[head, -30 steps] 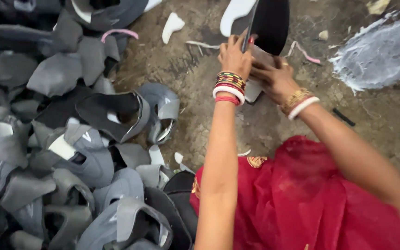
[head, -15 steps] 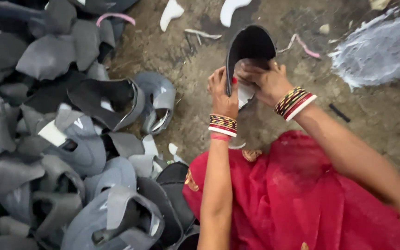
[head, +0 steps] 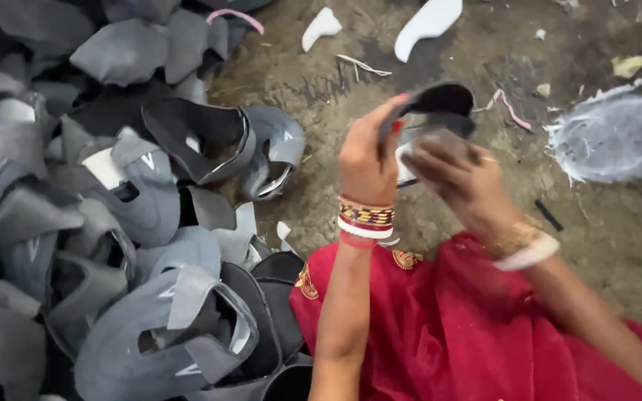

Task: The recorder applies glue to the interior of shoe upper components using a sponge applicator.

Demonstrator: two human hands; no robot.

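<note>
Both my hands hold one dark shoe upper [head: 440, 104] above the dirt floor. My left hand [head: 369, 160], with red, gold and white bangles at the wrist, grips its left edge between thumb and fingers. My right hand [head: 458, 182], blurred by motion, presses on the grey inner side of the same piece from the right. The upper is curved, black outside, and partly hidden behind my fingers. My red garment [head: 469, 327] fills the lower frame.
A large heap of grey and black shoe uppers [head: 113, 223] covers the left half. White sole-shaped scraps [head: 429, 22] and a pink strip [head: 510, 108] lie on the dirt floor [head: 321, 111] at the top. A pale grey fibrous pile [head: 618, 137] lies at right.
My hands have drawn the shoe upper down toward me and turned it flatter. My right hand has shifted over its inner side.
</note>
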